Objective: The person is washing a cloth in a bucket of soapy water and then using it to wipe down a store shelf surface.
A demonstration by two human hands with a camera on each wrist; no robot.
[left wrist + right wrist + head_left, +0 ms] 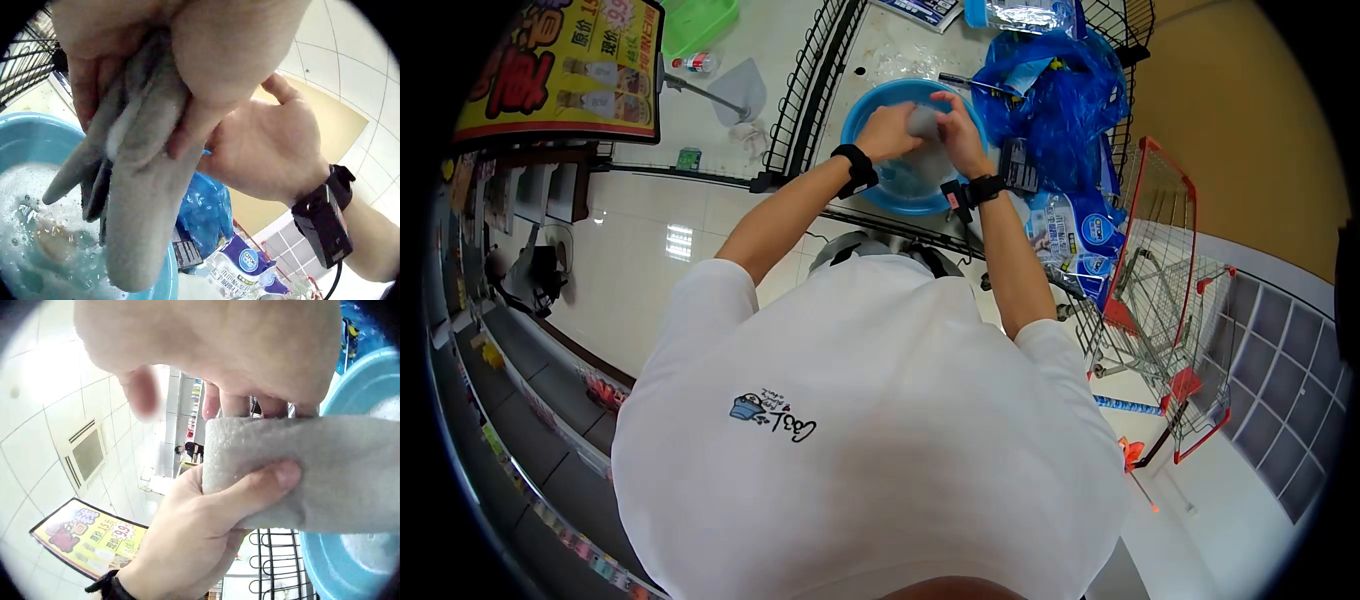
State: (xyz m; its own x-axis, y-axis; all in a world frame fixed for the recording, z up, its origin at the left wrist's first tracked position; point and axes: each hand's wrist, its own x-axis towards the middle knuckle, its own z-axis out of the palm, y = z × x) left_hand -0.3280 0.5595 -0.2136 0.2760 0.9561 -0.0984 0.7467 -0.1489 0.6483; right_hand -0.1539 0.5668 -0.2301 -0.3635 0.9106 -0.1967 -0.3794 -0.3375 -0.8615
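Note:
A wet grey piece of cloth with finger-like folds hangs between my hands, over a blue basin. My left hand grips it, and in the right wrist view the left thumb presses on its front. My right hand is at the other side, palm toward the cloth; its fingers run behind the upper edge and are partly hidden. The right thumb stands apart from the cloth. White suds and bluish water fill the basin below, and a blurred brownish shape shows in them.
Right of the basin lie a blue plastic bag and blue-and-white packages. Black wire racks border the work surface. A yellow price sign stands at left, a shopping cart at right.

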